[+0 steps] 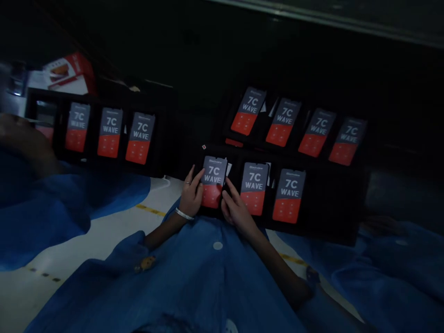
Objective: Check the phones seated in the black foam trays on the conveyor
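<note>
Seen from the person's own head, looking down over a blue smock [194, 282], both bare hands meet at one smartphone [212, 182], the leftmost of three lying side by side in the nearest black tray [329, 208]. Its front shows a grey upper panel reading "7C WAVE" and a red lower panel. The left hand [190, 194], with a ring on one finger and a white bangle [183, 213] at the wrist, rests against the phone's left edge, its fingers long and slightly spread. The right hand [236, 213] lies against the lower right edge, with its fingers reaching up beside the phone. The hands are close but not pressed together, with the phone between them; whether either one is pinching it cannot be told. Two matching phones [254, 188] sit just to the right in the same tray. Beyond them, a second black tray [270, 106] lies at an angle and holds four more. To the left, a third black tray [166, 138] holds three matching phones and a darker device in its end slot. A red and white carton [69, 76] stands farther off. Below the trays runs a pale surface [104, 236] marked with a yellow dashed line [149, 210]. At the far left, another person's hand [21, 138] and blue sleeve [69, 208] come in beside the third tray.
</note>
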`<action>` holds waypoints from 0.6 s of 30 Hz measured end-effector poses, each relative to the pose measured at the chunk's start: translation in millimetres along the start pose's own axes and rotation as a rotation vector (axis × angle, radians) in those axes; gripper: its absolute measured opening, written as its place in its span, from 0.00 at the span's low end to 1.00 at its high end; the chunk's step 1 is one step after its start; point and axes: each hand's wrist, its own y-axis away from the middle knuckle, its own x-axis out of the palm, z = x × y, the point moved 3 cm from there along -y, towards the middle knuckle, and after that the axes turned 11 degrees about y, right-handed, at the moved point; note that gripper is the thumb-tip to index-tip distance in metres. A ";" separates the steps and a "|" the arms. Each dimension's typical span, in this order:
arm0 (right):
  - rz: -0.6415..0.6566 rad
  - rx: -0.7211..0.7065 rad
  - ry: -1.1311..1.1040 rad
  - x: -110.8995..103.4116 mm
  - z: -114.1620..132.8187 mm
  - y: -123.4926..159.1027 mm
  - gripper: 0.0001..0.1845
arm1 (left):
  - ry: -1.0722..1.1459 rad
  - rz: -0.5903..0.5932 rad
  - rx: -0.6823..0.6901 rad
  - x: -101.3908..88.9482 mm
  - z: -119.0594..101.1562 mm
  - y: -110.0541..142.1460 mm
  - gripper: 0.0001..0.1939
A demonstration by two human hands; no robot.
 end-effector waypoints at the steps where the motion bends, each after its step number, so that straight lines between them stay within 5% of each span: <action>1: 0.000 -0.012 -0.005 0.5 0.0 0.0 0.40 | 0.002 -0.012 0.064 -4.9 -5.8 -7.6 0.22; 4: -0.003 -0.054 -0.025 1.6 0.1 0.1 0.40 | 0.033 0.121 0.259 -18.7 -37.6 -49.3 0.20; 8: 0.008 -0.080 -0.028 1.5 -1.2 0.3 0.43 | 0.055 0.788 0.129 -11.8 -91.9 -116.7 0.21; 10: 0.011 -0.085 -0.023 0.8 -2.2 0.1 0.43 | 0.029 1.006 0.074 -2.4 -116.2 -137.6 0.19; 13: 0.006 -0.099 -0.012 -0.3 -2.8 -0.1 0.42 | 0.007 1.143 0.105 13.2 -138.8 -149.8 0.17; 18: -0.015 -0.064 0.011 -0.8 3.2 1.8 0.40 | -0.021 1.134 0.159 18.6 -143.1 -153.4 0.17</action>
